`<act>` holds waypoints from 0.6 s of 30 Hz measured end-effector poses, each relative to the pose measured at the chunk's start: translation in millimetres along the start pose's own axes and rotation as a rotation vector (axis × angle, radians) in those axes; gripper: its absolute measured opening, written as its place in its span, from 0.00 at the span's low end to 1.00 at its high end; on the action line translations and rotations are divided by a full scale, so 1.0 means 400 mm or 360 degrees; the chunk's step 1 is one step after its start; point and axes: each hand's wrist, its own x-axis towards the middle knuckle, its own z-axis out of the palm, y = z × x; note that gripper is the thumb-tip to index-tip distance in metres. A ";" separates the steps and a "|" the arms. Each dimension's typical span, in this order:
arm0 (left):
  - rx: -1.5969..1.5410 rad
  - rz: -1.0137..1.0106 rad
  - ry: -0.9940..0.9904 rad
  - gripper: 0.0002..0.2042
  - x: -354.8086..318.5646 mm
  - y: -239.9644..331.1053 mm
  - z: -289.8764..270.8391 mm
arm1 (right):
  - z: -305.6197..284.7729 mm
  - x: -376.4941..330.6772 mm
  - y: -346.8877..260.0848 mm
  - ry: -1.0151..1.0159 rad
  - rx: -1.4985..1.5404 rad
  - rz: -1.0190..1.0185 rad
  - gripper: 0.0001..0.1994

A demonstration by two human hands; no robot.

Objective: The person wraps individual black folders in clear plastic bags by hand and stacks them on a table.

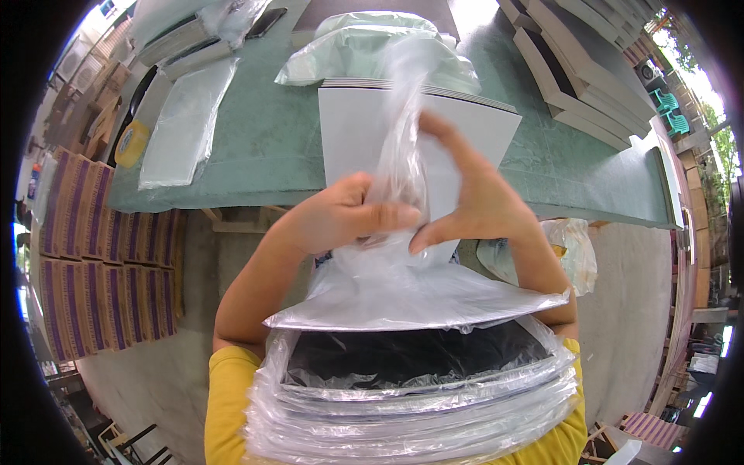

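Observation:
In front of my chest, a clear plastic bag (407, 147) rises in a gathered, twisted neck. My left hand (337, 217) is closed around the lower part of that neck. Curved beside the plastic, my right hand (488, 194) keeps its thumb and fingers apart; its fingertips blur a little. Below the neck, the bag spreads over a wide flat item (411, 306) whose kind the plastic hides. Under it lies a stack of plastic-wrapped flat pieces (418, 418), the uppermost showing a black face (411, 356).
On the green table (271, 147), white boards (353, 128) lie ahead, with pale plastic bags (372, 46) behind them. Thick panels (581, 70) are piled at the right. A yellow tape roll (132, 145) and a clear plastic sleeve (190, 128) lie left. Stacked cartons (105, 256) stand left.

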 end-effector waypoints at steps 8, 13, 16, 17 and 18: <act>0.0738 0.0495 0.0372 0.06 -0.084 0.014 -0.148 | -0.043 -0.030 0.038 -0.0589 -0.0590 0.0398 0.17; 0.1790 0.0632 -0.0287 0.13 -0.023 -0.069 -0.007 | 0.004 0.056 -0.058 0.0029 0.0169 -0.0306 0.16; 0.1557 0.0783 -0.0221 0.14 -0.036 -0.033 0.023 | 0.071 0.028 -0.030 -0.0608 0.0057 -0.0162 0.15; 0.1467 0.0569 -0.0215 0.13 -0.038 0.013 0.002 | 0.053 0.022 -0.004 -0.0882 -0.0015 0.0084 0.14; 0.1397 0.0441 0.0022 0.11 -0.040 0.015 -0.041 | 0.032 0.017 0.025 -0.1163 -0.0079 0.0324 0.13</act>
